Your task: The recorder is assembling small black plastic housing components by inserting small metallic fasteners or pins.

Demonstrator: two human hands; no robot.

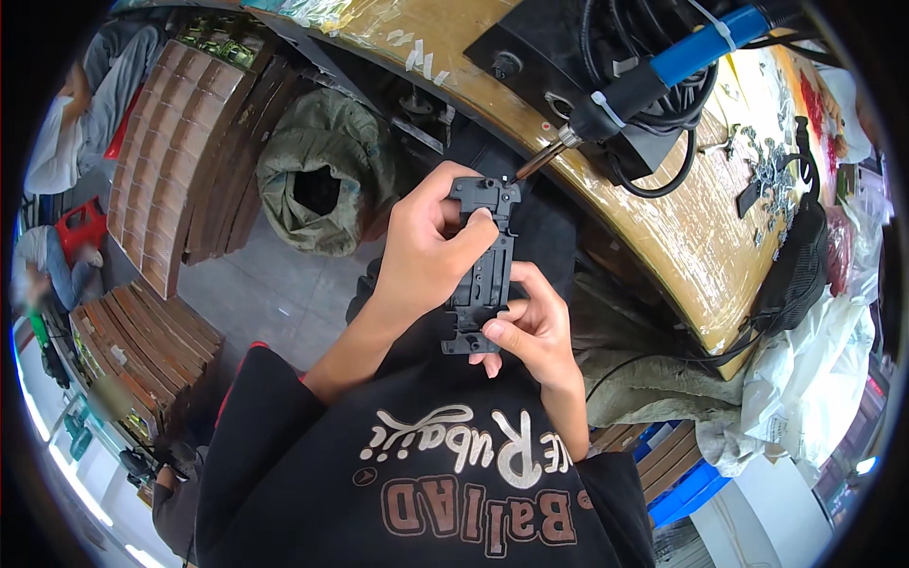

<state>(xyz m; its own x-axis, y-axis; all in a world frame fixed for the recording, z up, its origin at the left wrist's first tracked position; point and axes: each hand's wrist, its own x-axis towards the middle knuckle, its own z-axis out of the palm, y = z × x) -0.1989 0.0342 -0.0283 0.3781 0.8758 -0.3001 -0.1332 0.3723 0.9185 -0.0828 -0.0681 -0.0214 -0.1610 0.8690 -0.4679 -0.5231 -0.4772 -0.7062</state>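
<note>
Both my hands grip a long black plastic housing [490, 270] with ribs, slots and small posts, held upright in front of my chest. My left hand [428, 241] wraps its upper part, the thumb pressing on its face. Around the lower end closes my right hand [538, 331], its thumb on the edge and some fingers behind the part. At the housing's top right corner is the metal tip of a soldering iron [559, 144] with a black and blue handle. The iron lies fixed against a black block on the table, and its tip touches or nearly touches the corner.
The wooden table [417, 52] has tape scraps and a pile of small black parts [769, 175]. Black cable [663, 114] coils by the iron. A green sack [327, 175], stacked partitioned trays [170, 142] and seated people are on the left. Clear plastic bags [805, 379] hang right.
</note>
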